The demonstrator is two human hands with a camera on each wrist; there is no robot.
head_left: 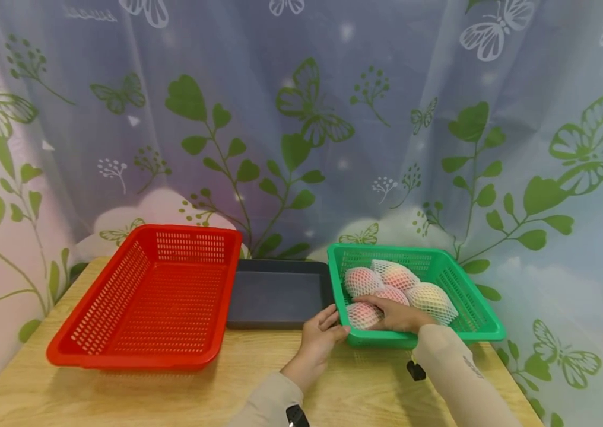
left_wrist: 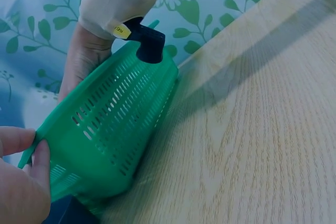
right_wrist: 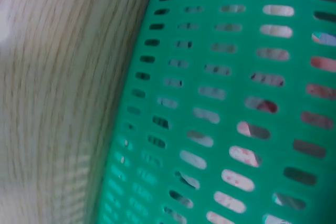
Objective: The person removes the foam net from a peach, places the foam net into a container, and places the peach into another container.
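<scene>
A green plastic basket (head_left: pixel 472 296) holds several pieces of round fruit in white foam nets, some reddish, one yellowish (head_left: pixel 432 301). My left hand (head_left: pixel 319 341) is at its near left corner; in the left wrist view the thumb and fingers (left_wrist: pixel 41 161) pinch the rim. My right hand (head_left: pixel 400 314) reaches over the front rim into the basket. Its fingers and thumb grip the reddish netted fruit (head_left: pixel 362 316) in the front left corner. Only the slotted wall (right_wrist: pixel 220 82) shows in the right wrist view, with bits of fruit behind the slots.
A large red basket (head_left: pixel 157 308) with nothing in it stands at the left. Between the two baskets lies a dark grey tray (head_left: pixel 280 296). All stand on a wooden table (head_left: pixel 259 379), with a patterned curtain (head_left: pixel 259 130) right behind.
</scene>
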